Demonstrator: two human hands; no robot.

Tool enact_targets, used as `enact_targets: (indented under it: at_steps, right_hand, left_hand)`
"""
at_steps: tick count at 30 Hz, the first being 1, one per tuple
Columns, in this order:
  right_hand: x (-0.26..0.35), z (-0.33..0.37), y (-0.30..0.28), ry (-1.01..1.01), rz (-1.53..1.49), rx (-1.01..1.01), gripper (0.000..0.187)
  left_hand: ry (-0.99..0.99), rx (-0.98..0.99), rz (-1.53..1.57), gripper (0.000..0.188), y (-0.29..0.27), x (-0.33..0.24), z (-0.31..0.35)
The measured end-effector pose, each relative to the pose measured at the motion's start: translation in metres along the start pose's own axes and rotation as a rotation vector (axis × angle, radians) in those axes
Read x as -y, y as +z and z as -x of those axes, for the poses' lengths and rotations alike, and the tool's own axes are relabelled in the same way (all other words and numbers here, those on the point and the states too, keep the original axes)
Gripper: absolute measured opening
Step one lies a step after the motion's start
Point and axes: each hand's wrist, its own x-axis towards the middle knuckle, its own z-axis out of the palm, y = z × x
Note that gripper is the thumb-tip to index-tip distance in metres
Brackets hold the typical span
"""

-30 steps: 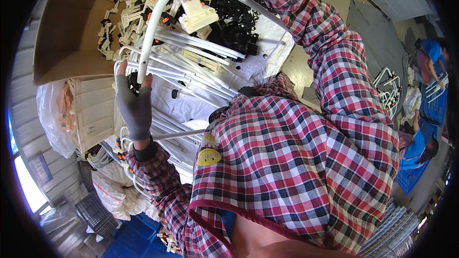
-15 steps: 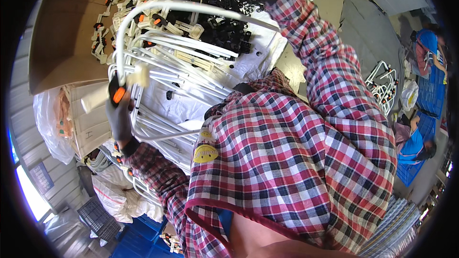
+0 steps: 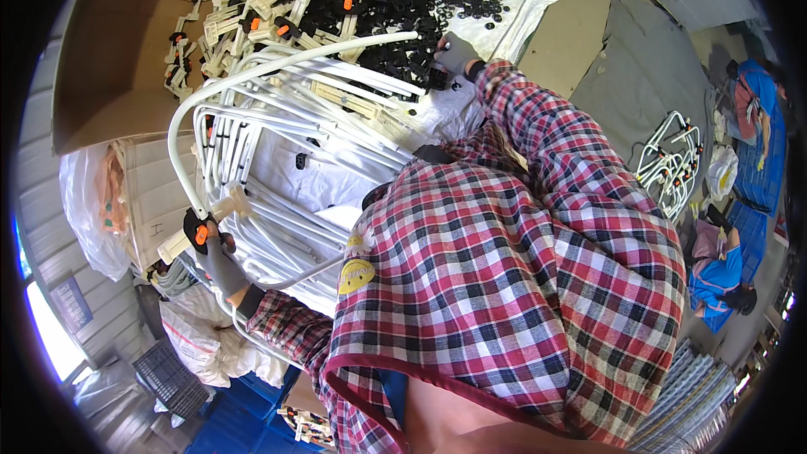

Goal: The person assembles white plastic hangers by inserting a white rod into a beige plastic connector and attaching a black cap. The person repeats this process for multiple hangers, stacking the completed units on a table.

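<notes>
My left hand, in a grey glove, is closed around a bent white tube at its black joint with an orange button. A cream plastic piece sticks out across that joint. The tube arches up and right, and its free end points toward the black parts. At the right edge of a heap of small black plastic parts, my grey-gloved right hand has its fingers curled together; what they hold, if anything, is hidden. A black part lies just below those fingers.
Many bent white tubes lie stacked on white sheeting before me. Behind them are cream plastic parts beside a large cardboard box. On the right, assembled white frames rest on the floor, and two people work near blue crates.
My right hand has come off the tube's upper end and moved down to the black parts. My left hand has lowered the tube slightly, down and left.
</notes>
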Motion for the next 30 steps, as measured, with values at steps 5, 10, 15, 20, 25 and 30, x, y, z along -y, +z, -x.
enact_targets:
  at_steps: [5,10,15,20,25,30]
  right_hand:
    - [-0.001,0.01,-0.037,-0.196,-0.782,0.175,0.037]
    - [0.016,0.028,-0.075,-0.367,-0.438,0.164,0.032]
    - [0.039,0.025,-0.092,-0.458,-0.294,0.262,0.037]
    - [0.049,0.017,-0.109,-0.502,-0.123,0.482,0.037]
    - [0.069,0.022,-0.132,-0.56,-0.501,0.995,0.047]
    - [0.091,0.046,-0.148,-0.559,-0.413,1.07,0.049]
  left_hand:
    - [0.007,0.032,0.019,0.042,0.015,-0.005,-0.007]
    - [0.035,0.11,0.045,0.037,0.018,-0.005,-0.019]
    - [-0.001,0.13,0.041,0.034,0.013,-0.006,-0.024]
    - [0.056,0.139,0.051,0.033,0.009,-0.011,-0.013]
    - [0.129,0.265,0.059,0.03,-0.008,-0.005,-0.01]
    - [0.273,0.237,-0.181,0.026,-0.037,0.025,-0.019]
